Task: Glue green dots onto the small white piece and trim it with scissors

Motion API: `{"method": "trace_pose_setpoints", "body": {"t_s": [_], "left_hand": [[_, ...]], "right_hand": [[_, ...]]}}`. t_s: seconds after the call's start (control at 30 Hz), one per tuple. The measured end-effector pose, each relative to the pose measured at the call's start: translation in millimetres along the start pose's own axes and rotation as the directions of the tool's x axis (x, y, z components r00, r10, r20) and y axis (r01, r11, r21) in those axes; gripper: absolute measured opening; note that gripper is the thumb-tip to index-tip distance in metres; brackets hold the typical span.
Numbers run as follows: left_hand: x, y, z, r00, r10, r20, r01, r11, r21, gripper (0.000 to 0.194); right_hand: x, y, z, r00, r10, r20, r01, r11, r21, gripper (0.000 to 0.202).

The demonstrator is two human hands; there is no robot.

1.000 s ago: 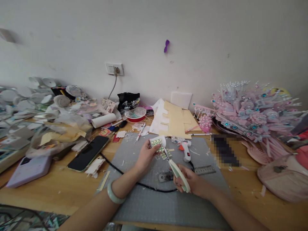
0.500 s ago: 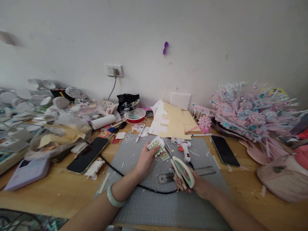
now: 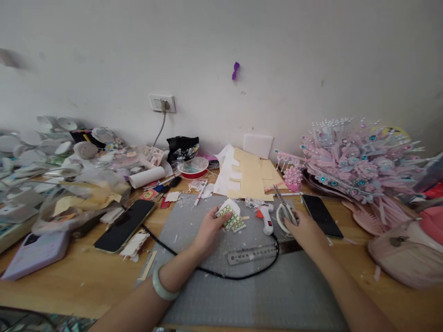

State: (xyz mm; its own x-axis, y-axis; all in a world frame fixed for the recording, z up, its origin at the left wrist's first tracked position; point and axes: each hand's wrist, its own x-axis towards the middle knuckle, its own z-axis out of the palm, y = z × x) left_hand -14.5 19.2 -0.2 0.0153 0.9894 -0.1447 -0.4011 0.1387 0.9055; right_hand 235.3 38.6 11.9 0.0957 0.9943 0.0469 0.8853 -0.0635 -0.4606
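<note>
Between the thumb and fingers of my left hand [image 3: 209, 232] is a small white card with green ring patterns [image 3: 231, 214], held just above the grey cutting mat [image 3: 221, 295]. My right hand [image 3: 304, 229] is closed round the pale-handled scissors [image 3: 285, 213], whose blades point up and away. The white glue gun [image 3: 267, 221] lies between the two hands, its black cord curving over the mat. Below it rests a metal ruler [image 3: 252, 254], its right part in shadow beneath my right hand.
Cut cream card sheets [image 3: 254, 177] lie at the back centre. Black phones sit left [image 3: 124, 226] and right [image 3: 321, 216]. Pink beaded ornaments [image 3: 360, 161] and a pink bag [image 3: 404, 251] fill the right side. Plastic bags [image 3: 86, 198] and white rolls crowd the left.
My right hand has carried the scissors right and away from the card, uncovering more of the ruler and cord. My left hand still holds the card in nearly the same place.
</note>
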Motion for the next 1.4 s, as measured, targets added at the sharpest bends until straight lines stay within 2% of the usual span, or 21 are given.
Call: {"method": "trace_pose_setpoints", "body": {"t_s": [0.17,0.33,0.4,0.47,0.53,0.6,0.67,0.77,0.87,0.97,1.13,1.4], "left_hand": [[1,-3,-1.1,1.000,-0.019,0.013,0.018,0.994,0.105,0.030],[-1,-4,0.9,0.998,-0.037,0.053,0.031,0.993,0.118,0.026],[-2,-4,1.9,0.997,-0.043,0.064,0.035,0.992,0.119,0.026],[-3,-4,3.4,0.996,-0.052,0.073,0.043,0.992,0.122,0.027],[-6,-4,5.8,0.993,-0.074,0.092,0.063,0.991,0.122,0.028],[-9,-4,8.9,0.986,-0.107,0.126,0.090,0.987,0.130,0.029],[-12,-5,11.8,0.976,-0.125,0.178,0.095,0.981,0.170,0.030],[-15,-7,13.9,0.957,-0.137,0.257,0.072,0.967,0.246,0.029],[-15,-10,13.3,0.949,-0.129,0.287,0.043,0.957,0.287,0.028],[-13,-12,12.4,0.947,-0.130,0.292,0.034,0.950,0.311,0.028],[-12,-13,12.6,0.935,-0.155,0.320,0.034,0.935,0.354,0.029],[-9,-18,8.1,0.928,-0.135,0.346,-0.038,0.893,0.449,0.031]], "right_hand": [[3,5,2,1.000,0.022,0.013,-0.019,0.976,-0.216,0.036],[2,9,8,0.991,-0.105,-0.082,0.072,0.938,-0.338,0.032],[0,7,10,0.972,-0.172,-0.159,0.109,0.933,-0.342,0.030],[-4,0,11,0.927,-0.277,-0.254,0.208,0.941,-0.268,0.027],[-12,-11,13,0.870,-0.390,-0.301,0.378,0.920,-0.099,0.024],[-23,-23,17,0.877,-0.451,-0.168,0.474,0.868,0.146,0.023],[-34,-34,23,0.880,-0.475,-0.007,0.447,0.824,0.349,0.024],[-45,-44,33,0.869,-0.476,0.136,0.364,0.800,0.476,0.021],[-47,-46,36,0.865,-0.462,0.197,0.297,0.787,0.541,0.024],[-46,-46,36,0.878,-0.440,0.190,0.270,0.781,0.563,0.026],[-45,-47,37,0.887,-0.435,0.153,0.297,0.794,0.530,0.030],[-47,-47,39,0.880,-0.472,0.050,0.400,0.795,0.455,0.029]]}}
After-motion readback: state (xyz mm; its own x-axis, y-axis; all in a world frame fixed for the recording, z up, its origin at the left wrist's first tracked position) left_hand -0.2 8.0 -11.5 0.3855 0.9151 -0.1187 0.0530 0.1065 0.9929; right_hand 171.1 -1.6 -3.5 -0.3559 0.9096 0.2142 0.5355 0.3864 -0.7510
